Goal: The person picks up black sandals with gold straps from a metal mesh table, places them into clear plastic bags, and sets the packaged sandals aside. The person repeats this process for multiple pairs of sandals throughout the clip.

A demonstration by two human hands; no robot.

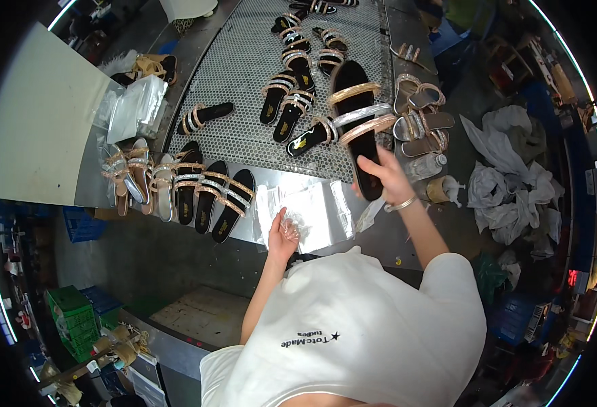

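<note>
My right hand (388,178) grips a black slide sandal (359,102) by its heel end, holding it up above the work surface. Three glittery straps, gold, silver and rose-gold, cross the sandal. Low over the near edge, my left hand (283,235) has its fingers curled on crinkled clear plastic, apparently a bag. Flat beside that hand lies a stack of clear plastic bags (322,210). Left of the stack stands a row of sandals (229,203), some black-soled and some lighter. Several more black sandals (288,115) lie on the perforated conveyor belt (237,74).
Lighter sandals (417,125) rest along the right ledge, near a clear bottle (426,166) and a pump bottle (444,190). Another pile of packaging bags (138,108) sits at the left beside a white panel (27,122). Crumpled white plastic (512,176) hangs at right.
</note>
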